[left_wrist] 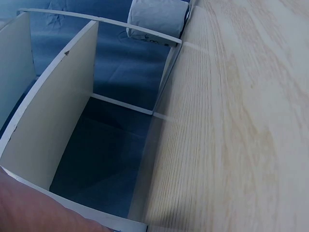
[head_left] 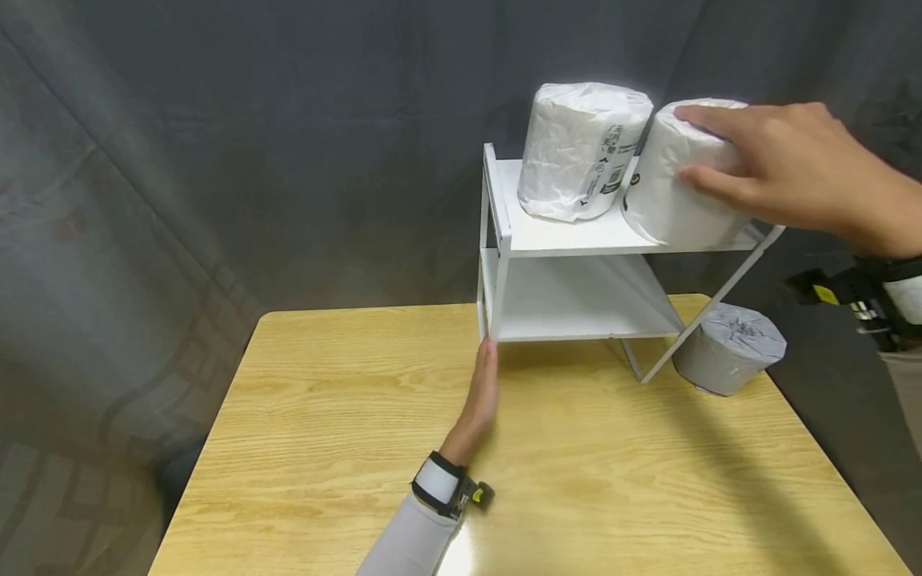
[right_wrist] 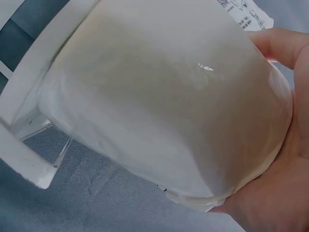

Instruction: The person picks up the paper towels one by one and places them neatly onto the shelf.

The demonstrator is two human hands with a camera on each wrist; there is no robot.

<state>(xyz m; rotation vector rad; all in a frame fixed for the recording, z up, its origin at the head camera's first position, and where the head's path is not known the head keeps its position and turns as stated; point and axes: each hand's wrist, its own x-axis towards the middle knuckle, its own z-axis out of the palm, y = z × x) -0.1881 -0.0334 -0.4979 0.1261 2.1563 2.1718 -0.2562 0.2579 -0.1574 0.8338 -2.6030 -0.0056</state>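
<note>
Hands differ: the right hand (head_left: 792,172) grips one of two wrapped rolls (head_left: 684,180) on the white shelf's (head_left: 569,236) top tier, the left hand (head_left: 481,400) rests flat-fingered against its base, a third roll (head_left: 731,350) on the surface (head_left: 360,416).

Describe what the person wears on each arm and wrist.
The left hand is bare; its wrist carries a black band with a white panel and a small yellow-marked fitting, above a pale grey sleeve. The right hand is bare too, with a black strap at the wrist, a yellow-tagged black mount and a white piece.
</note>
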